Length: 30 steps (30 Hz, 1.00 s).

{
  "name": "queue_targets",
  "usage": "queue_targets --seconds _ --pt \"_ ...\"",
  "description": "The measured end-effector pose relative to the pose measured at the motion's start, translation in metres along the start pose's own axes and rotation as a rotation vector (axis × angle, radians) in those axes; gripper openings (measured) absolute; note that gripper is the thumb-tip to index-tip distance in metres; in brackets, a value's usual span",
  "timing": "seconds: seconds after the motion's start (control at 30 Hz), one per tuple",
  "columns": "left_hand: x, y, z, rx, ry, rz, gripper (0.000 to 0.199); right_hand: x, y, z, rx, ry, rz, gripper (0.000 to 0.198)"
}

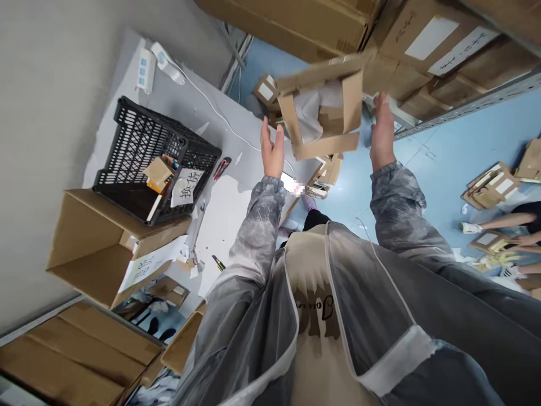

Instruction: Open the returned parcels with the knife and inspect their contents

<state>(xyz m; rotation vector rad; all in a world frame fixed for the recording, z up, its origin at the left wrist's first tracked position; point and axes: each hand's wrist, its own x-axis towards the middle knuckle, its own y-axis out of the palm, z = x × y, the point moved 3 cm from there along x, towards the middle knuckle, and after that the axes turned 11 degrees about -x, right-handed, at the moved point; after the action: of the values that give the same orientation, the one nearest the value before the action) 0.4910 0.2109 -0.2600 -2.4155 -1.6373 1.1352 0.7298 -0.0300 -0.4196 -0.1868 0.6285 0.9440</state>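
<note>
An open cardboard box (353,110) with crumpled pale paper (308,115) inside appears beyond and between my hands, its flaps spread and its edges slightly blurred. My left hand (273,151) is raised near the box's left side, fingers up and thumb apart, holding nothing. On the other side my right hand (383,135) is also raised and open, with a gap visible between it and the box. Whether anything supports the box from below cannot be seen. Beneath my left hand lies a white, partly blurred item (289,183) at the table's edge.
A black plastic crate (139,132) and a large open carton (91,242) stand to the left. A red cutter (222,168), a yellow-green cutter (218,263) and power strips (146,70) lie on the table. Cartons (426,45) fill the right shelf; another person (526,220) is at far right.
</note>
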Motion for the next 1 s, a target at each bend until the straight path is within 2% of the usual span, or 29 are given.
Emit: queue_targets --seconds 0.03,0.1,0.2,0.27,0.4,0.53,0.63,0.83,1.0 --pt "-0.003 -0.005 0.006 -0.006 -0.045 -0.012 0.077 -0.004 -0.005 -0.015 0.063 0.111 -0.099 0.093" --pt "-0.018 -0.021 0.013 0.019 -0.073 -0.005 0.083 -0.016 -0.008 -0.035 0.117 0.25 -0.192 0.096" --pt "-0.053 -0.051 0.018 0.067 -0.056 -0.021 0.088 -0.035 0.003 -0.04 0.058 0.292 -0.195 0.1" --pt "-0.081 -0.07 0.021 0.085 -0.08 -0.063 0.09 -0.047 0.021 -0.033 0.015 0.3 -0.148 0.101" --pt "-0.141 -0.105 0.031 0.12 -0.189 -0.186 0.08 -0.074 0.087 -0.003 0.017 0.345 0.032 0.095" --pt "-0.201 -0.134 0.048 0.152 -0.262 -0.267 0.07 -0.111 0.169 0.031 0.035 0.369 0.339 0.084" --pt "-0.245 -0.15 0.061 0.109 -0.305 -0.331 0.071 -0.14 0.221 0.052 0.038 0.355 0.569 0.076" --pt "-0.322 -0.174 0.079 -0.082 -0.338 -0.64 0.076 -0.171 0.287 0.079 -0.07 0.298 0.937 0.072" --pt "-0.375 -0.197 0.09 -0.27 -0.281 -0.876 0.067 -0.172 0.337 0.096 -0.223 0.134 1.069 0.066"
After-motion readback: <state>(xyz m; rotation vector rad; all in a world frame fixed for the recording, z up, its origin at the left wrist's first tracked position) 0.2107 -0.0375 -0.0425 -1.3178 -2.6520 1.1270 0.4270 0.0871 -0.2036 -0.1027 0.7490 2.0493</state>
